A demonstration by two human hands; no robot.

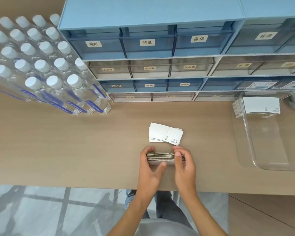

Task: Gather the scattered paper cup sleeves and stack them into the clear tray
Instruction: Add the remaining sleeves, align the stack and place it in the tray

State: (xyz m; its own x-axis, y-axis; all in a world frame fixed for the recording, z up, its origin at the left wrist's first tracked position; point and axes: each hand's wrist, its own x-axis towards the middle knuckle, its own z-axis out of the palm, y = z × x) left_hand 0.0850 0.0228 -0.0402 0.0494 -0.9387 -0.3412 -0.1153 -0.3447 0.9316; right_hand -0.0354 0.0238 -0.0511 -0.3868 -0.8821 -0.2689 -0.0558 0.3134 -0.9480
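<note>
Hands meet near the front edge of the table (58,150), both closed around one bundle of sleeves (163,158). The left hand (149,169) cups the bundle's left end, fingers curled over the far side and the thumb pressed against the near face. The right hand (184,165) clasps the right end the same way, thumb lying across the top edges (so the bundle is pinched from both ends at once). The sleeves in it stand on edge, their brown corrugated sides showing, packed together and resting on or just above the tabletop; which of the two cannot be told.

Just beyond the hands, apart from them, a small loose pile of sleeves (165,134) lies flat with white faces up, slightly fanned, small printed marks at its near right corner.

Well to the right sits the clear tray (269,166), a transparent tub with rounded corners. At its far end a tidy stack of sleeves (260,106) leans against the wall, white face toward the camera; the rest of the tray floor is bare.

Along the back of the table runs a bank of storage drawers (160,65), tiers alternating blue and clear, each with a small label. At the far left stands a dense block of water bottles (46,65) with white caps and blue labels.
</note>
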